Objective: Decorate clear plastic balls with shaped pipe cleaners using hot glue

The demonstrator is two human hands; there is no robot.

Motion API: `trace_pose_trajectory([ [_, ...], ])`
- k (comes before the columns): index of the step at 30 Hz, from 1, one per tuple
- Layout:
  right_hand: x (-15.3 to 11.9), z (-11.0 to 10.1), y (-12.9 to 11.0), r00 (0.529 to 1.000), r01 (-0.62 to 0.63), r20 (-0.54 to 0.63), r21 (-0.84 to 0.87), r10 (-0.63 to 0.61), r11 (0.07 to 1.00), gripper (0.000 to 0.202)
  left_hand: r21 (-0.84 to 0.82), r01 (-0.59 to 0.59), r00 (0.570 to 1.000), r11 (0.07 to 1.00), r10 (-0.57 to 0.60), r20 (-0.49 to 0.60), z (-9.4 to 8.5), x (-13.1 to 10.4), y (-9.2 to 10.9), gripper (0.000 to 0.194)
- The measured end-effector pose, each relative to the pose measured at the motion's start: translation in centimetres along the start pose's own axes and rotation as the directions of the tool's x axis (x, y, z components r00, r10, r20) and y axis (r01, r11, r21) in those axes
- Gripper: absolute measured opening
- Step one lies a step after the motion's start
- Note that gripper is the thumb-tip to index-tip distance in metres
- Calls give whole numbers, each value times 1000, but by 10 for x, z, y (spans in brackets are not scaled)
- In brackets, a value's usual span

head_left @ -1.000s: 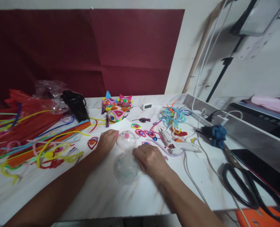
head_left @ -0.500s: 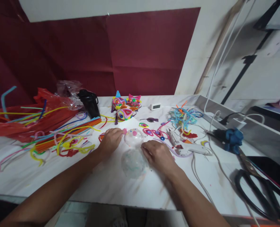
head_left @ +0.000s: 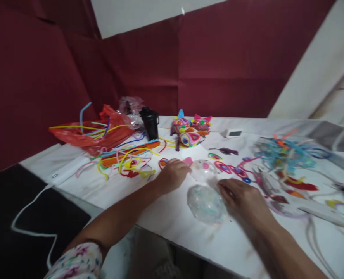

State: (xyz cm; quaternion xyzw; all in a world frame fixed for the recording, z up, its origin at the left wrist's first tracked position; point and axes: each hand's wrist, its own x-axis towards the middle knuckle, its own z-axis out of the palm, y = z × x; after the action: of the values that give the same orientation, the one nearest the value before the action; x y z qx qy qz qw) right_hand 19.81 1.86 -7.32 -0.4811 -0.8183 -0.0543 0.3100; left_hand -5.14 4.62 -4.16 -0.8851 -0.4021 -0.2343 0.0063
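Observation:
A small clear plastic dome (head_left: 208, 172) with coloured dots lies on the white table between my two hands. My left hand (head_left: 174, 175) is closed at the dome's left side, its fingertips against the edge, close to a pink fuzzy piece (head_left: 187, 160). My right hand (head_left: 243, 197) is curled, thumb and fingers together, at the dome's lower right; what is in the fingers is hidden. Just below sits a larger clear dome (head_left: 206, 205) with faint greenish marks. Pink and purple pipe-cleaner coils (head_left: 232, 169) lie to the right. The picture is blurred.
Decorated colourful masks (head_left: 191, 138) stand behind, with a black bottle (head_left: 150, 126) to their left. Pipe cleaners (head_left: 131, 155) and a red plastic bag (head_left: 96, 141) fill the left. At right are blue scraps (head_left: 288, 155) and a white glue gun (head_left: 320, 211) with its cord.
The view has swung left, so everything appears further right and the scissors have left the frame. Both hands stay about the same place around the small dome.

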Motion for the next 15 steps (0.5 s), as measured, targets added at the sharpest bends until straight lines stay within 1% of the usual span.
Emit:
trace_pose_trajectory([
  [3,-5,3,7,999,42,20,-15,-41,999,23,1,-44,995,999,43,93,-19,-15,23,37],
  [5,-7,3,9,999,50,1,-38,-50,998,24,-26,-44,991,999,47,122,-32,-32,33,39],
  [6,-8,3,9,998,56,-9,-53,-57,997,24,-46,-12,993,999,17,119,-38,-42,35,40],
  [8,-9,2,9,996,82,-32,-80,-85,993,25,-58,116,989,992,-110,100,-45,-65,32,39],
  [10,-9,1,7,992,113,-40,-90,-117,990,26,-13,251,967,968,-251,33,-50,-89,20,36],
  [11,-9,1,7,991,121,-45,-92,-125,988,27,28,317,948,948,-316,-36,-51,-101,11,35],
  [12,-9,0,6,991,125,-46,-90,-129,988,27,66,369,926,927,-360,-115,-53,-113,0,32],
  [13,-9,0,5,991,123,-40,-87,-126,989,27,93,435,889,896,-410,-206,-56,-124,-12,32],
  [15,-9,-1,5,997,67,-30,-85,-70,994,26,114,511,837,852,-462,-294,-66,-143,-38,34],
])
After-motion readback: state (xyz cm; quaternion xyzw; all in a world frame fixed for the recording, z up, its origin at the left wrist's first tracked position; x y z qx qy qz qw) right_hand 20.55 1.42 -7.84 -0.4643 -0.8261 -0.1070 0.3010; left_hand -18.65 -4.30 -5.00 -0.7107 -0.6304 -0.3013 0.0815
